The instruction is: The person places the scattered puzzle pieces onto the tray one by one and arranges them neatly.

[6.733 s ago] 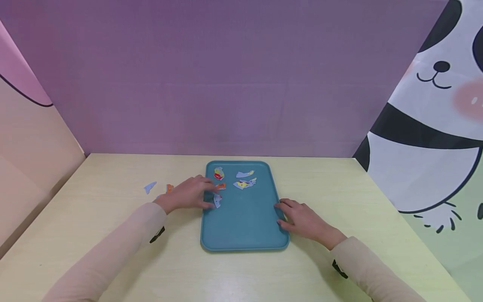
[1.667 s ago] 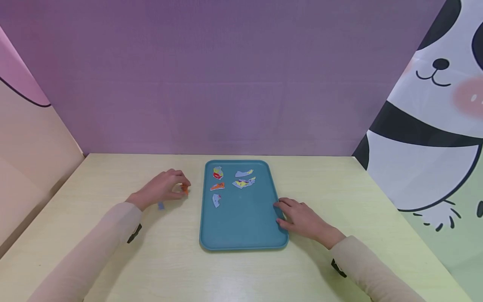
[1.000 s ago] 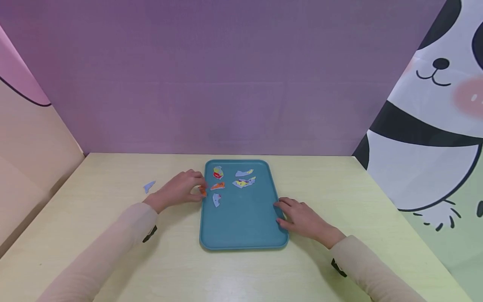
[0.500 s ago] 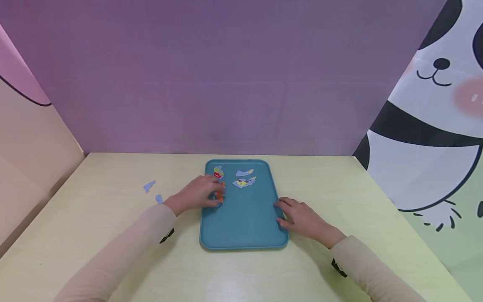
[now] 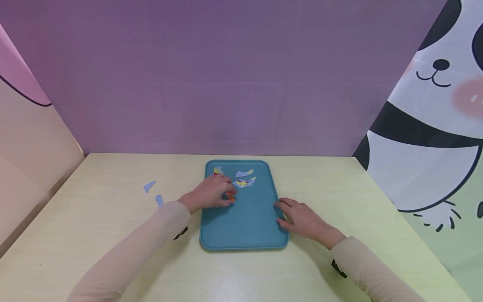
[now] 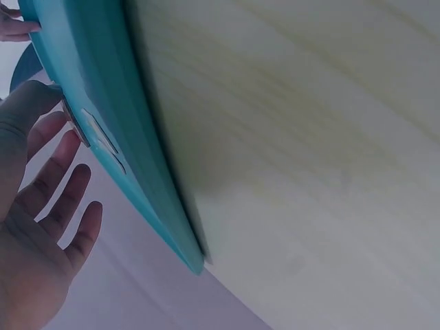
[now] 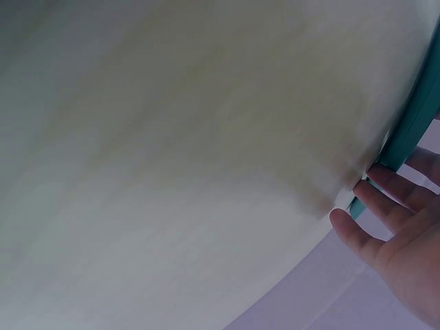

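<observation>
Purple backdrop (image 5: pixel 219 75) fills the upper frame. Near centre, the left hand (image 5: pixel 212 192) pinches an orange scrap (image 5: pixel 231 197) over a teal tray (image 5: pixel 245 228); right of centre, the right hand (image 5: pixel 302 219) touches the tray, fingers loosely extended.

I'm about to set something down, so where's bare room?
Bare table lies beyond the right hand and between the sleeves; the tray's near end is free too. Its far half is crowded with small pieces and the left hand.
</observation>
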A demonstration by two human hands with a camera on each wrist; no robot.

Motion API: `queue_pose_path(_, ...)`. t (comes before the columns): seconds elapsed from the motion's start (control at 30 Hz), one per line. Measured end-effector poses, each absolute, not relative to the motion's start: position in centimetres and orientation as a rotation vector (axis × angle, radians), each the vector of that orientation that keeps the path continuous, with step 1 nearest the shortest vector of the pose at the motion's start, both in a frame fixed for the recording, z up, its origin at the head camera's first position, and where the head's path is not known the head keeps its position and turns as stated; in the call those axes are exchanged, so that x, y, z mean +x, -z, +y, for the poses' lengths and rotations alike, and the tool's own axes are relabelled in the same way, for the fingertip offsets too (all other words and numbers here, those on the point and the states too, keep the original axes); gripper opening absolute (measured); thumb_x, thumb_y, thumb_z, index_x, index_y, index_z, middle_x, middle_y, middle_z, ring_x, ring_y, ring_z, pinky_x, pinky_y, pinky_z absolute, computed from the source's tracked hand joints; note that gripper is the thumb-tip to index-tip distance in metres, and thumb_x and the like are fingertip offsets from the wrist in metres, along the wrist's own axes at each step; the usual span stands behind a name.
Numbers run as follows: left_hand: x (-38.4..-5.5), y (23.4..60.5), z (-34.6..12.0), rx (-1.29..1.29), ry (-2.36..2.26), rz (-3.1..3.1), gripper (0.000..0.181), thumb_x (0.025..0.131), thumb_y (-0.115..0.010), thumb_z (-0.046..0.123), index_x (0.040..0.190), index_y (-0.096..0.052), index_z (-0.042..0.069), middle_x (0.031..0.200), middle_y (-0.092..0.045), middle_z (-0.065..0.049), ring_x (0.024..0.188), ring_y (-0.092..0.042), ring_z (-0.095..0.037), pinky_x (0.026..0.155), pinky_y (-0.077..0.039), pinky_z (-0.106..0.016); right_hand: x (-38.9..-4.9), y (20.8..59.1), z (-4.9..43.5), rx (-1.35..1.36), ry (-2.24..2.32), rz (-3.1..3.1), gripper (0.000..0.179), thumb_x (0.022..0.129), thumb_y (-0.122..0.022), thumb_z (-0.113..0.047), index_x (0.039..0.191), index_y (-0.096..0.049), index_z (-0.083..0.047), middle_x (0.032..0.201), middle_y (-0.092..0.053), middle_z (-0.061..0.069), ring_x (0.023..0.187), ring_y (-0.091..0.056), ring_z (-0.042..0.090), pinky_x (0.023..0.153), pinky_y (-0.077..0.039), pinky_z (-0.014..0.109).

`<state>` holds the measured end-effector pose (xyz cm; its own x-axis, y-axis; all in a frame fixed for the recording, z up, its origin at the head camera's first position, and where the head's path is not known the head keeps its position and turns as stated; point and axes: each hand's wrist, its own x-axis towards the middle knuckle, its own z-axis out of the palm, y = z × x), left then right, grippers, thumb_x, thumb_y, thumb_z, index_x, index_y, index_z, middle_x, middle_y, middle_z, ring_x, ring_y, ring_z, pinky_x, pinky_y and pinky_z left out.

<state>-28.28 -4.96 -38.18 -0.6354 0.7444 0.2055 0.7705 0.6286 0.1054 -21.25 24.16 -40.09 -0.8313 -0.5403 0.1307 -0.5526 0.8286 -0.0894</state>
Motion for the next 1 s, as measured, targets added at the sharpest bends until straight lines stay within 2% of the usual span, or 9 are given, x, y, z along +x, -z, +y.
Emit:
queue_pose_path(0.23, -28.6, 38.0, -3.7, -1.282, 0.253, -2.689, 0.024, 0.08, -0.067, 0.028, 0.102, -0.069, 0.019, 0.099, -0.063, 0.004, 0.097, -0.054, -0.016, 0.086, -0.045, -0.034, -21.2, 40.0, 24.1, 0.87, -0.192, -2.907, 0.044, 0.085, -0.061, -0.027, 0.12, -0.055, -0.001, 0.123, -0.054, 0.019, 0.113, -0.052, 0.033, 0.082, -0.047, 0.05)
queue_pose_path(0.5, -29.0, 38.0, -2.4, -1.285, 0.208, -2.704, 0.026, 0.081, -0.066, 0.03, 0.105, -0.068, 0.021, 0.101, -0.061, 0.005, 0.095, -0.054, -0.015, 0.081, -0.046, -0.033, -21.2, 40.1, 24.1, 0.872, -0.174, -2.892, 0.043, 0.085, -0.061, -0.027, 0.12, -0.055, -0.001, 0.122, -0.054, 0.018, 0.112, -0.053, 0.032, 0.08, -0.047, 0.048)
queue_pose_path(1.0, -29.2, 38.5, -1.3, -1.255, 0.254, -2.798, 0.027, 0.082, -0.066, 0.03, 0.108, -0.067, 0.021, 0.108, -0.061, 0.004, 0.103, -0.052, -0.017, 0.088, -0.043, -0.037, -21.2, 40.0, 24.1, 0.875, -0.181, -2.888, 0.043, 0.085, -0.061, -0.027, 0.12, -0.055, -0.002, 0.122, -0.054, 0.018, 0.112, -0.053, 0.032, 0.082, -0.047, 0.049)
